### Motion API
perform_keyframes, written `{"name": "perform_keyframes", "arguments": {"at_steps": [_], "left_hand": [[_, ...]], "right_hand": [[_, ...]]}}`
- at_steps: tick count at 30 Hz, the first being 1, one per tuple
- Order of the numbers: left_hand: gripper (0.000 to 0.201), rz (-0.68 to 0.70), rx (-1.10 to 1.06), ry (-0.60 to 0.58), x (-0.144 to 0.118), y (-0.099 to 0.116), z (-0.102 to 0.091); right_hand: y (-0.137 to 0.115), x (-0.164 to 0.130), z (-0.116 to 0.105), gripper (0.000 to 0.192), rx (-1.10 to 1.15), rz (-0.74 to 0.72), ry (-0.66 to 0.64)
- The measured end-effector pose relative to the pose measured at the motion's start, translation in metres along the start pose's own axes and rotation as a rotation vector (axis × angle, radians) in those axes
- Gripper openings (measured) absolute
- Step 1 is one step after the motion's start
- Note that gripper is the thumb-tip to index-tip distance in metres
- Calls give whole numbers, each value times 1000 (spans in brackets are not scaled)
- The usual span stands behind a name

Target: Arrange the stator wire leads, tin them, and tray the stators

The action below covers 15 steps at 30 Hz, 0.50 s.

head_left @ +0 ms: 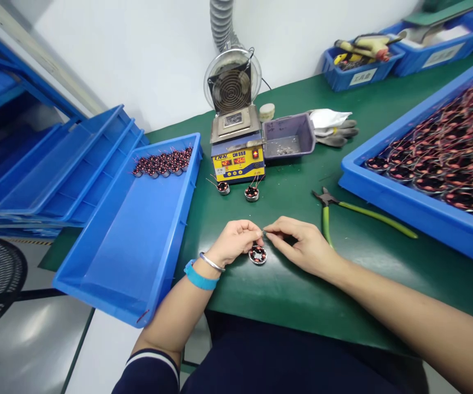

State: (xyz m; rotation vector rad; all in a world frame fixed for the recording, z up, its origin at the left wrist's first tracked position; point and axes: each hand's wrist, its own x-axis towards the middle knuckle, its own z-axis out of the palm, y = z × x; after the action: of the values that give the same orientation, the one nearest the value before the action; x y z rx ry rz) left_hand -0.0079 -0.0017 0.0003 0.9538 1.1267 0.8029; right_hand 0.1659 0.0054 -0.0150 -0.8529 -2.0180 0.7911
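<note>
A small motor stator [257, 255], ring-shaped with copper windings, lies on the green bench in front of me. My left hand [238, 241] is closed in a pinch at its upper left edge, with the fingertips touching it or its leads. From the other side, my right hand [304, 245] pinches a thin lead wire [264, 232] just above the ring; the wire is tiny and partly hidden by fingertips. Two more stators, a left one [223, 188] and a right one [251, 193], stand before the solder pot [239, 164] with their leads pointing up.
Green-handled cutting pliers [326, 205] lie right of my hands. A blue tray [138, 219] at left holds rows of stators; another blue tray [346, 169] at right is full of them. Behind are a purple bin [308, 134], gloves [337, 134] and a tool box [343, 82].
</note>
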Motion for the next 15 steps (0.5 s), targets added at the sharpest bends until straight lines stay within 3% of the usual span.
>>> {"name": "perform_keyframes", "arguments": {"at_steps": [15], "left_hand": [[19,2,51,-23,-2,2,1]], "right_hand": [[-1,1,-1,17,-9,32,-22]]}}
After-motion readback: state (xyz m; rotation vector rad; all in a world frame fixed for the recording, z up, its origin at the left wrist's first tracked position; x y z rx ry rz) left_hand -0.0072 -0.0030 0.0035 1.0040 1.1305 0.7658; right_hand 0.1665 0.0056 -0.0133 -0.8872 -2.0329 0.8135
